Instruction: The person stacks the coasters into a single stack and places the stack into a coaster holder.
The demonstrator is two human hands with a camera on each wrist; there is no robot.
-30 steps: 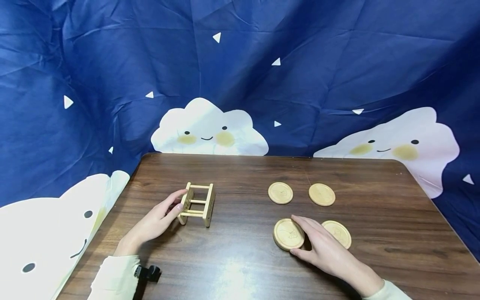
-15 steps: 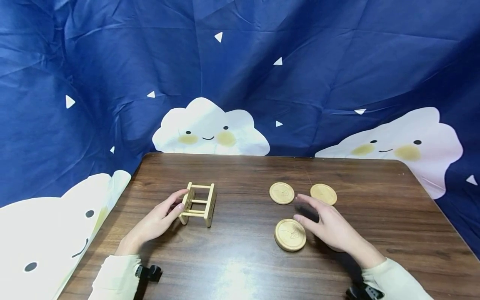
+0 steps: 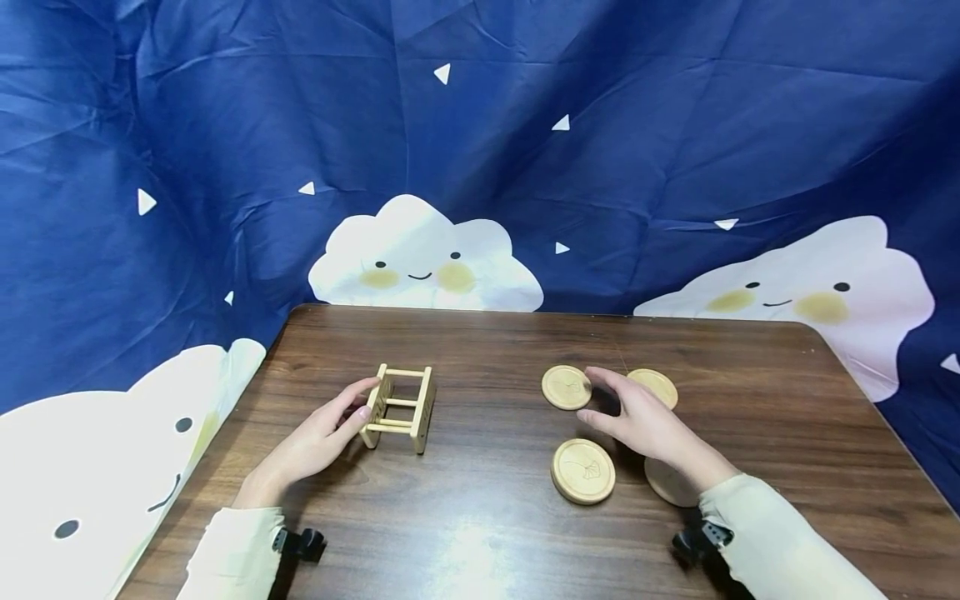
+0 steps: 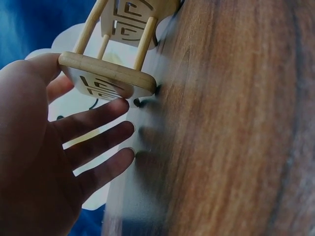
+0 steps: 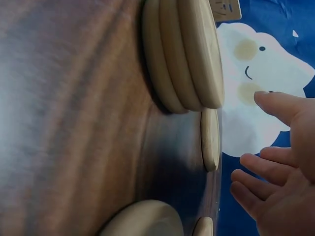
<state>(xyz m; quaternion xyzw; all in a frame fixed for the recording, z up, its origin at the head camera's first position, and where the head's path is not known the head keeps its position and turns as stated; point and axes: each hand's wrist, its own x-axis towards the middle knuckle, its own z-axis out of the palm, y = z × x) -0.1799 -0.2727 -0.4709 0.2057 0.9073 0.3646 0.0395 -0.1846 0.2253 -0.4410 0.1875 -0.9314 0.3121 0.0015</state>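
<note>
My left hand (image 3: pixel 318 437) grips the near-left side panel of a small wooden rack (image 3: pixel 420 408) with round crossbars. In the left wrist view, the thumb and a finger meet the edges of its fretwork panel (image 4: pixel 106 73), while the other fingers are spread below. On the right, my right hand (image 3: pixel 645 421) hovers with thumb and fingers apart, fingertips right at the edge of a round wooden coaster (image 3: pixel 566 387). Nearer to me lies a stack of wooden coasters (image 3: pixel 582 472), three thick in the right wrist view, the top one engraved with a leaf.
Another coaster (image 3: pixel 656 387) lies behind the right hand, partly hidden by it. One more coaster (image 3: pixel 666 482) is half covered by the right wrist. The brown wooden table (image 3: pixel 480 350) ends at a blue cloth (image 3: pixel 480 125) printed with clouds.
My right hand has let go of the coaster stack, lifted away and moved back and left to the far-left coaster. The left hand keeps its grip on the rack.
</note>
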